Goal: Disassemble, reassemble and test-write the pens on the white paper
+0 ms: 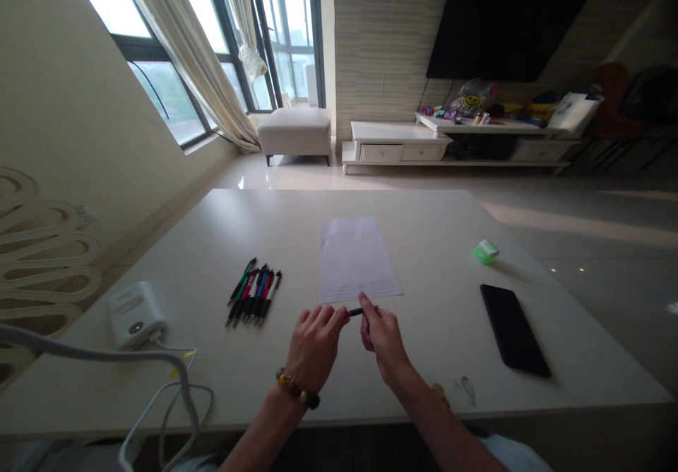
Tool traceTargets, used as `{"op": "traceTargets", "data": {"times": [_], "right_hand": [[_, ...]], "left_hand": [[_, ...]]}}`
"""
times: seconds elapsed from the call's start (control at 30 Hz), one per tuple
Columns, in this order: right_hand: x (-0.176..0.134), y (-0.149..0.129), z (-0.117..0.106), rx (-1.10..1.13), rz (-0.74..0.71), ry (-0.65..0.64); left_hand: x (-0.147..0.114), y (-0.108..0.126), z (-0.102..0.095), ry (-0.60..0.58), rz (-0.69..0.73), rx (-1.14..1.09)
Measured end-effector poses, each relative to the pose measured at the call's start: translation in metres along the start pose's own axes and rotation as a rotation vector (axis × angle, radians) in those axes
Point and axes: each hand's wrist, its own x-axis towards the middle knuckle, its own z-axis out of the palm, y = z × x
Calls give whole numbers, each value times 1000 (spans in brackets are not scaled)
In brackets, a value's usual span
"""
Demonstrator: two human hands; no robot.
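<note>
Pen: here it is in the head view, a dark pen (356, 311) held up at lower centre, just below the paper (360, 258).
Left hand: this one (315, 338) has its fingers bunched together, pinching the pen's left end.
Right hand: over here (385, 341), fingers curled, thumb pressed against the pen's right end.
Pen bunch: pens side by side (254, 294), left of centre, well apart from both hands.
Slip: a loosened pinch could drop the pen onto the table (424, 246), and it might roll.
Stray mark: I can't tell whether the tip is out; if so, a dip could streak the paper.
Cable: the white cable (204, 387), lower left, could snag a swinging left forearm.
</note>
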Motion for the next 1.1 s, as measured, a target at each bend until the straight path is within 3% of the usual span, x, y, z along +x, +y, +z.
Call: {"op": "traceTargets", "data": {"times": [0.13, 0.23, 0.37, 0.47, 0.67, 0.87, 1.1], "right_hand": [[-2, 9, 0, 47, -41, -24], [-1, 10, -4, -51, -103, -61], [-5, 0, -11, -342, -258, -142], [-10, -11, -15, -403, -347, -238], [-1, -18, -26, -493, -278, -329], [8, -21, -35, -574, -264, -421], [7, -27, -31, -551, -268, -452]], "left_hand": [[-7, 4, 1, 11, -8, -39], [-9, 6, 1, -39, -128, -159], [-3, -1, -7, -267, -344, -601], [2, -10, -15, -357, -339, -801], [2, -17, -13, -162, -210, -531], [1, -16, -4, -160, -153, -412], [0, -16, -3, -160, -134, -394]]}}
